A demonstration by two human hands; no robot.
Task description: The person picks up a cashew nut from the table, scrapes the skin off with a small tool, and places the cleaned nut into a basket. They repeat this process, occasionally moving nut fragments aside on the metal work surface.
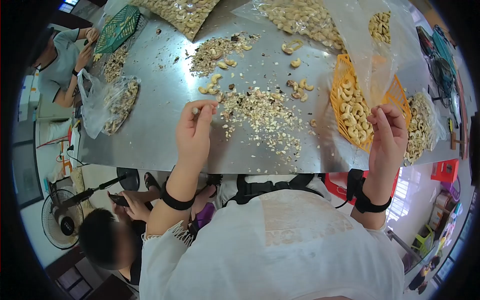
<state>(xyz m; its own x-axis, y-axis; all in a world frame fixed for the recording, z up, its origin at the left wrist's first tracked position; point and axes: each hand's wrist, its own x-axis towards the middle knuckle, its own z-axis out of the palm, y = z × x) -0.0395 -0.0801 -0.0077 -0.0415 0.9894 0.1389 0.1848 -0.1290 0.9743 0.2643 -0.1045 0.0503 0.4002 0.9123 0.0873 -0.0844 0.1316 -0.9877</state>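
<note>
My left hand (pixel 194 131) is above the steel table, left of a heap of pale cashew crumbs and skins (pixel 260 112). Its thumb and forefinger are pinched together; a small greyish bit shows by the fingers, too small to name. Over the right side of a yellow plastic basket (pixel 336 95) hangs my right hand (pixel 389 131), its fingertips closed. Whatever they hold, if anything, is hidden. Peeled cashews (pixel 354 112) fill much of the basket. Several loose cashews (pixel 300 90) lie between heap and basket, and others (pixel 212 85) lie just beyond my left hand.
Large clear bags of cashews (pixel 300 20) stand at the back. Another bag (pixel 120 102) lies left, and one (pixel 420 130) right of the basket. A second crumb heap (pixel 215 55) lies farther back. Two people, a green basket (pixel 118 29) and a fan (pixel 62 219) are leftward.
</note>
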